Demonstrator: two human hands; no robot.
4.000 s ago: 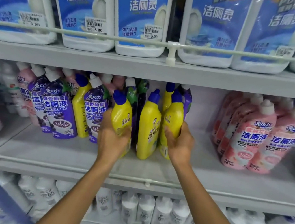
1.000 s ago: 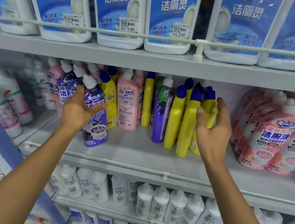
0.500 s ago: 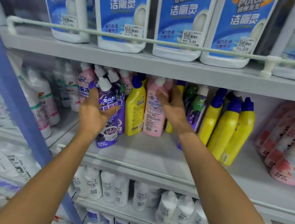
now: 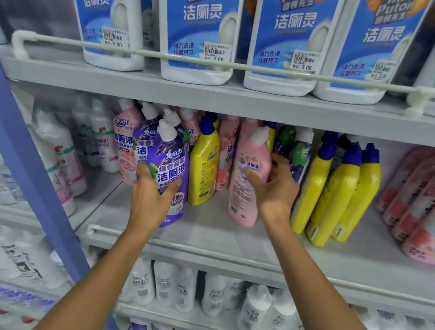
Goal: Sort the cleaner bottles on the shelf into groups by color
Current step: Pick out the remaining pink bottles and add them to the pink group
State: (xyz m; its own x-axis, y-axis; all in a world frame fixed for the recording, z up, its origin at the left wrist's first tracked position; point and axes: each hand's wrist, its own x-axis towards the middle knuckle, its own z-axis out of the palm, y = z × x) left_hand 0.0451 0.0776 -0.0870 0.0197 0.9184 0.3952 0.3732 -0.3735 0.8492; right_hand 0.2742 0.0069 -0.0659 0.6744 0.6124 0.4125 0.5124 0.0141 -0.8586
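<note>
While the left hand (image 4: 150,200) grips a purple bottle (image 4: 172,158) low on its body, its fingers (image 4: 145,174) curled round the left side and the thumb round the right, the right hand (image 4: 276,198) holds a pink bottle (image 4: 242,202), with the thumb across the label and the fingers wrapped behind the right side. Both bottles wear white caps and are at the front of the middle shelf (image 4: 228,242). The pink one leans a little to the right with its base on the shelf. Whether the purple one is lifted I cannot tell.

Between the two held bottles stands a single yellow bottle (image 4: 203,168) with a blue cap. More purple and pink bottles are crowded behind the purple one. A dark purple-and-green bottle (image 4: 300,154) stands behind the right hand. Just beside it to the right, three yellow bottles (image 4: 334,198) lean together, and further right is a group of pink bottles (image 4: 432,217).

All the bottles are opaque and capped, so nothing of their contents shows.

Large white jugs (image 4: 195,75) with blue labels fill the upper shelf. Small white bottles (image 4: 165,286) line the lower shelf, and more stand in the bay left of the blue post (image 4: 16,153).
</note>
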